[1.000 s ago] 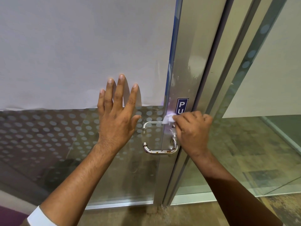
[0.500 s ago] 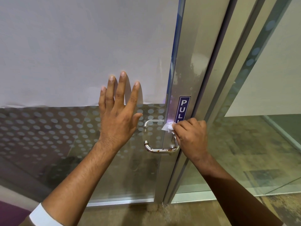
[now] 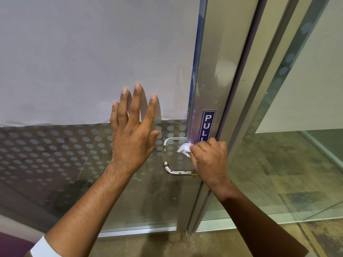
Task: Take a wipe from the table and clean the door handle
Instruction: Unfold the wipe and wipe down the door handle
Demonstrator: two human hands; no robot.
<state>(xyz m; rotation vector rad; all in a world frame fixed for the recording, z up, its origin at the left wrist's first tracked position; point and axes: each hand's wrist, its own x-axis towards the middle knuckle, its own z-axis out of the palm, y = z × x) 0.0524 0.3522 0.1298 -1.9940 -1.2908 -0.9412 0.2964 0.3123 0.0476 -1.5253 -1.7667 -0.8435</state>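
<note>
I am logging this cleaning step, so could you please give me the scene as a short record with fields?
setting: glass door in a metal frame
left hand: open, flat against the glass, fingers spread
right hand: closed around a white wipe
wipe position: between the handle's upper and lower bars, beside the frame
door handle: metal loop, brown spots showing on the lower bar
sign: blue sticker reading PULL, bottom partly covered by the right hand
glass: white covering above, dotted film below

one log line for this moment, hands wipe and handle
left hand flat on glass door | right hand rubbing wipe on handle | rust spots visible
</note>
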